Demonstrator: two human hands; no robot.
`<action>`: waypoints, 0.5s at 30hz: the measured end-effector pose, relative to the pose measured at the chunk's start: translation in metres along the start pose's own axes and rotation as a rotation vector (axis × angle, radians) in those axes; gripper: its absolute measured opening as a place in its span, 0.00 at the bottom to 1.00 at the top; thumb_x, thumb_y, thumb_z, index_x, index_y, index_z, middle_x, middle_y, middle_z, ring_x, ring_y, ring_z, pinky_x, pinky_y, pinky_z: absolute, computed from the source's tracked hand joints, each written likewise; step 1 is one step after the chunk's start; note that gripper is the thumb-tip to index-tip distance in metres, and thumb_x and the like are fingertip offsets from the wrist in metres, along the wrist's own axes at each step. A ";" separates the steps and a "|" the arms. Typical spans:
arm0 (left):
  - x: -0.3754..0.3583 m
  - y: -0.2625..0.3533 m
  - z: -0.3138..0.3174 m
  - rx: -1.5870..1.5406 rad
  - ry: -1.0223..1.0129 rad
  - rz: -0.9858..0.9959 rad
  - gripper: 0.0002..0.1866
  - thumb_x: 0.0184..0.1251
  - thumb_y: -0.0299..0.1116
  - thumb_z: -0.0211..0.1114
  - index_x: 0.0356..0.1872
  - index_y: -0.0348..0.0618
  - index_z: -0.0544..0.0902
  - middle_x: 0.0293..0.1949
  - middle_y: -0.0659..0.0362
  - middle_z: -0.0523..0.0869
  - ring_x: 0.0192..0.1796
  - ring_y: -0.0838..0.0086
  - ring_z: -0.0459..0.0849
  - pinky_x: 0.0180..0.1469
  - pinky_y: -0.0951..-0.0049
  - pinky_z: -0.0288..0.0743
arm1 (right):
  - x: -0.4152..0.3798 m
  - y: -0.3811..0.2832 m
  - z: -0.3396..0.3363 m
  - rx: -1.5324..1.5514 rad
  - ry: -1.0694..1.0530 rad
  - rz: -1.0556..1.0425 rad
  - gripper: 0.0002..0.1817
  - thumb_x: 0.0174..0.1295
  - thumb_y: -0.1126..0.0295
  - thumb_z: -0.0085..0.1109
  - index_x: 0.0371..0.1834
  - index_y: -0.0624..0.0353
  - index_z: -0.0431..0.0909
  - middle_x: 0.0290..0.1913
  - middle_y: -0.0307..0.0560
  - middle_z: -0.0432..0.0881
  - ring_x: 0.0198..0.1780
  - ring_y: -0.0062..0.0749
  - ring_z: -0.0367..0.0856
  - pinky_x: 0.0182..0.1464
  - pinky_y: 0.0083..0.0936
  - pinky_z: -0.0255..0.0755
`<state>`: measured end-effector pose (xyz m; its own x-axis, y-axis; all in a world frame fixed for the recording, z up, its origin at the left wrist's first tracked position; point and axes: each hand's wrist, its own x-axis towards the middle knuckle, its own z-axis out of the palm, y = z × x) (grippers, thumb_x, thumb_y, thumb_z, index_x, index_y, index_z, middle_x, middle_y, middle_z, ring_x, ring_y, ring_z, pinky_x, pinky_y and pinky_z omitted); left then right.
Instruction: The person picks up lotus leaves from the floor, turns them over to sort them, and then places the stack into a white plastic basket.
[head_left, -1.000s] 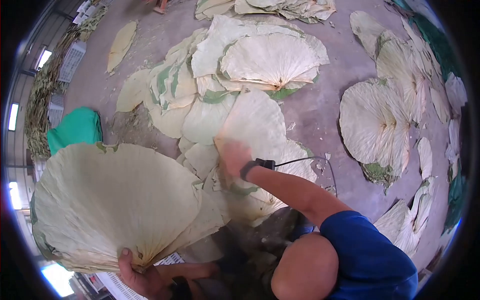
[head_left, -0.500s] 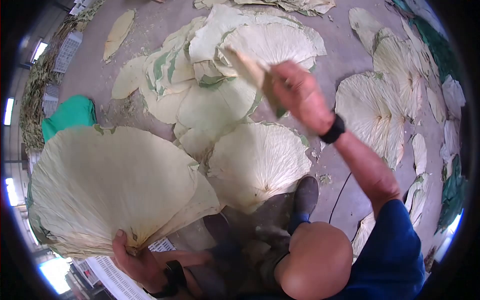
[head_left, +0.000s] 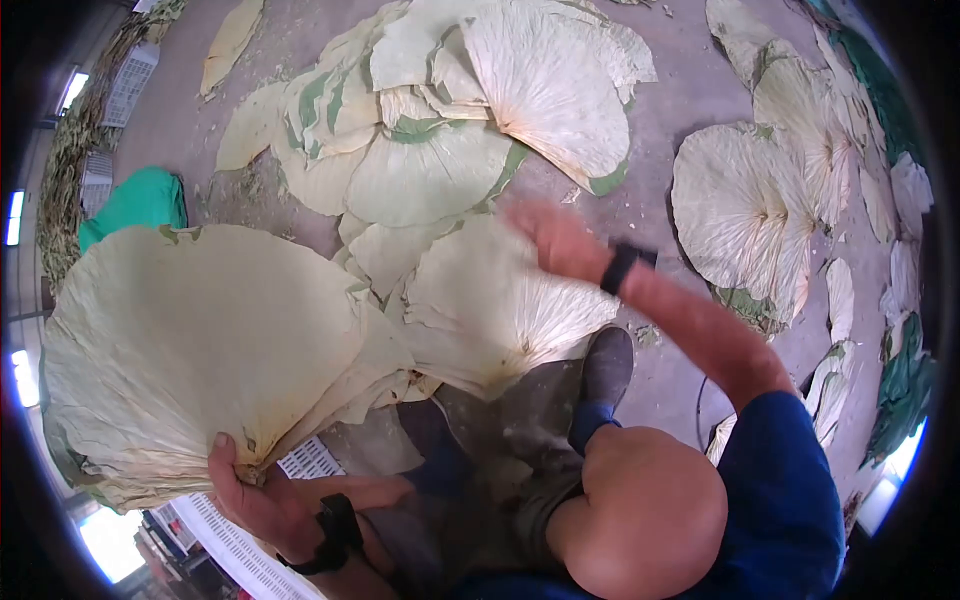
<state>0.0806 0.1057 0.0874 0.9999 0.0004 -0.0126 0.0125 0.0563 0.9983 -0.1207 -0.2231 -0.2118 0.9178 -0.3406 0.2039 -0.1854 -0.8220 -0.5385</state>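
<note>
My left hand (head_left: 255, 500) is closed on the stem end of a stack of large, pale dried leaves (head_left: 215, 330), thumb on top, fingers hidden beneath. The stack fans out at the left. My right hand (head_left: 555, 235), blurred by motion, is above a pale fan-shaped leaf (head_left: 470, 300) on the floor near my feet; its fingers are too smeared to read. Just beyond it, another ribbed leaf (head_left: 555, 90) lies on an overlapping pile of leaves (head_left: 420, 175) with green edges.
More flat leaves (head_left: 745, 210) lie along the right side. A green cloth (head_left: 135, 205) is at the left, and a white slotted crate (head_left: 235, 555) stands at the lower left. My shoe (head_left: 607, 370) is near the middle leaf. Dark green fabric (head_left: 905, 390) lies far right.
The leaf my right hand was moving now lies on the far pile, out of the hand. That hand has come down and nearer. My left hand still grips the stack.
</note>
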 end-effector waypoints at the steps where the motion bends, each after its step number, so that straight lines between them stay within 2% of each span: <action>1: 0.002 -0.002 -0.003 -0.006 -0.016 0.010 0.21 0.65 0.32 0.67 0.52 0.24 0.78 0.49 0.47 0.83 0.53 0.61 0.84 0.60 0.62 0.79 | -0.031 -0.036 0.009 0.074 -0.309 0.110 0.52 0.45 0.54 0.78 0.77 0.44 0.62 0.80 0.52 0.57 0.79 0.54 0.55 0.70 0.68 0.61; 2: 0.000 -0.003 -0.001 -0.002 -0.018 0.010 0.21 0.65 0.32 0.67 0.52 0.24 0.78 0.49 0.47 0.83 0.53 0.61 0.84 0.60 0.62 0.79 | -0.052 -0.073 0.011 0.014 -0.462 0.207 0.52 0.46 0.53 0.77 0.77 0.43 0.61 0.80 0.52 0.57 0.80 0.56 0.52 0.67 0.75 0.59; 3: -0.004 -0.004 0.002 0.169 -0.030 0.144 0.20 0.65 0.31 0.68 0.51 0.24 0.79 0.48 0.48 0.84 0.49 0.63 0.85 0.55 0.64 0.82 | -0.064 -0.094 0.011 0.002 -0.484 0.217 0.49 0.48 0.52 0.76 0.75 0.43 0.62 0.78 0.51 0.59 0.78 0.59 0.54 0.65 0.74 0.60; 4: -0.007 -0.005 0.002 0.340 -0.042 0.279 0.19 0.65 0.30 0.69 0.51 0.23 0.80 0.48 0.48 0.85 0.46 0.64 0.86 0.50 0.66 0.85 | -0.075 -0.104 0.020 -0.028 -0.383 0.197 0.46 0.49 0.54 0.75 0.73 0.44 0.64 0.76 0.51 0.61 0.77 0.58 0.56 0.63 0.70 0.63; 6: 0.001 -0.009 -0.008 0.333 -0.033 0.254 0.19 0.65 0.30 0.69 0.49 0.23 0.81 0.47 0.48 0.85 0.45 0.65 0.87 0.49 0.67 0.85 | -0.090 -0.114 0.039 -0.140 -0.251 0.198 0.38 0.53 0.58 0.72 0.69 0.47 0.68 0.74 0.52 0.64 0.75 0.57 0.60 0.63 0.66 0.65; 8: 0.000 -0.008 -0.009 0.317 -0.023 0.228 0.18 0.65 0.31 0.69 0.48 0.23 0.82 0.47 0.48 0.85 0.45 0.65 0.87 0.49 0.67 0.85 | -0.100 -0.113 0.054 -0.169 -0.260 0.190 0.38 0.55 0.59 0.71 0.70 0.48 0.67 0.74 0.51 0.63 0.76 0.59 0.58 0.66 0.65 0.62; 10: -0.008 -0.007 -0.001 0.370 -0.051 0.289 0.17 0.65 0.31 0.69 0.46 0.24 0.83 0.45 0.49 0.85 0.46 0.67 0.86 0.50 0.67 0.85 | -0.106 -0.104 0.064 -0.210 -0.267 0.169 0.37 0.58 0.61 0.70 0.72 0.50 0.66 0.75 0.50 0.62 0.77 0.60 0.56 0.70 0.64 0.60; 12: -0.001 -0.010 -0.013 0.275 -0.047 0.244 0.14 0.68 0.28 0.65 0.48 0.27 0.81 0.46 0.48 0.84 0.47 0.67 0.86 0.51 0.69 0.84 | -0.108 -0.088 0.070 -0.078 -0.079 0.126 0.22 0.66 0.65 0.63 0.63 0.54 0.74 0.66 0.52 0.74 0.68 0.55 0.72 0.65 0.50 0.69; 13: 0.004 -0.012 -0.018 0.183 -0.053 0.196 0.11 0.72 0.25 0.62 0.51 0.31 0.80 0.47 0.47 0.84 0.48 0.68 0.85 0.52 0.71 0.84 | -0.107 -0.080 0.065 -0.078 -0.080 0.120 0.22 0.66 0.65 0.63 0.63 0.54 0.74 0.66 0.52 0.74 0.68 0.55 0.72 0.65 0.50 0.69; 15: 0.009 -0.012 -0.024 0.120 -0.083 0.147 0.12 0.70 0.24 0.63 0.52 0.32 0.79 0.47 0.48 0.83 0.48 0.66 0.85 0.53 0.69 0.83 | -0.100 -0.058 0.052 0.472 0.076 0.452 0.17 0.69 0.67 0.58 0.59 0.58 0.78 0.56 0.53 0.83 0.60 0.50 0.81 0.62 0.40 0.74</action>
<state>0.0895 0.1291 0.0736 0.9875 -0.0832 0.1337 -0.1388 -0.0581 0.9886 -0.1840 -0.1175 -0.2433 0.7550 -0.6509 -0.0792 -0.3577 -0.3075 -0.8818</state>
